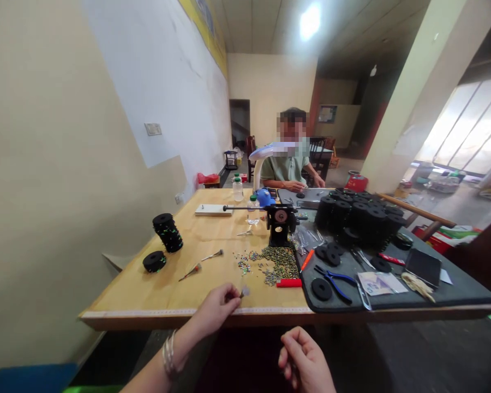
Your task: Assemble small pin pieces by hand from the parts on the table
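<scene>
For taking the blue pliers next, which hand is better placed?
Probably the right hand: it is nearer the blue pliers, while the left hand pinches a small pale piece. Whether the right holds anything is unclear.

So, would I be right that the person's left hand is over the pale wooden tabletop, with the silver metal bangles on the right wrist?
Not quite: the head view shows the silver metal bangles on the left wrist, not the right. The left hand is indeed over the pale wooden tabletop.
</scene>
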A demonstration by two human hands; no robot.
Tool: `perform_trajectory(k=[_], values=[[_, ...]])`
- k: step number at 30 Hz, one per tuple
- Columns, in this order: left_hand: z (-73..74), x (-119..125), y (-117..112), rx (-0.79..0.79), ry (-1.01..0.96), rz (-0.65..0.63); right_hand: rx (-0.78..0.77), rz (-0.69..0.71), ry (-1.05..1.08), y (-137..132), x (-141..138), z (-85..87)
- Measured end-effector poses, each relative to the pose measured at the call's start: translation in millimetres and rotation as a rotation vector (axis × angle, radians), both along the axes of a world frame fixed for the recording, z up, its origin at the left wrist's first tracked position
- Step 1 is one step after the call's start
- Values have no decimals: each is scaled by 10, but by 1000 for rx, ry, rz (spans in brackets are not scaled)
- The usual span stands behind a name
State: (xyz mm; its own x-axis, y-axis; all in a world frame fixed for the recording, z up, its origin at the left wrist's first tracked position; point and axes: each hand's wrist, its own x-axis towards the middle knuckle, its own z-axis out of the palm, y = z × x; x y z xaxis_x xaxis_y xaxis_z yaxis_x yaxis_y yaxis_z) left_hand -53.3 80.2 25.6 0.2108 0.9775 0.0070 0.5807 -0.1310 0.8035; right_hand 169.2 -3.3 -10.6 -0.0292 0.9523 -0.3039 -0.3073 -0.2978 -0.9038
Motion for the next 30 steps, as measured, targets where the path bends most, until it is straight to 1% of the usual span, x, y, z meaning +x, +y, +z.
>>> perform_trajectory(k=[2, 3, 5, 6, 8, 11, 17, 25, 30], values=[[-35, 148, -205, -108, -124, -39, 11, -6, -5, -22, -23, 42], [-56, 227, -311, -205, -255, -45, 16, -8, -10, -34, -33, 63], [-102, 378, -506, -359, -468, -18, 25, -8, -27, -55, -49, 95], [-124, 444, -586, -415, -534, 6, 28, -8, -40, -62, -55, 103], [-164, 546, -699, -475, -602, 45, 34, -3, -63, -69, -63, 102], [-214, 626, -762, -488, -636, 69, 43, 5, -88, -70, -72, 78], [-289, 677, -763, -443, -607, 60, 85, 15, -105, -77, -84, 45], [-297, 726, -767, -381, -559, 88, 109, -7, -151, -70, -81, 20], [-326, 724, -769, -400, -556, 62, 132, -38, -198, -97, -111, 33]])
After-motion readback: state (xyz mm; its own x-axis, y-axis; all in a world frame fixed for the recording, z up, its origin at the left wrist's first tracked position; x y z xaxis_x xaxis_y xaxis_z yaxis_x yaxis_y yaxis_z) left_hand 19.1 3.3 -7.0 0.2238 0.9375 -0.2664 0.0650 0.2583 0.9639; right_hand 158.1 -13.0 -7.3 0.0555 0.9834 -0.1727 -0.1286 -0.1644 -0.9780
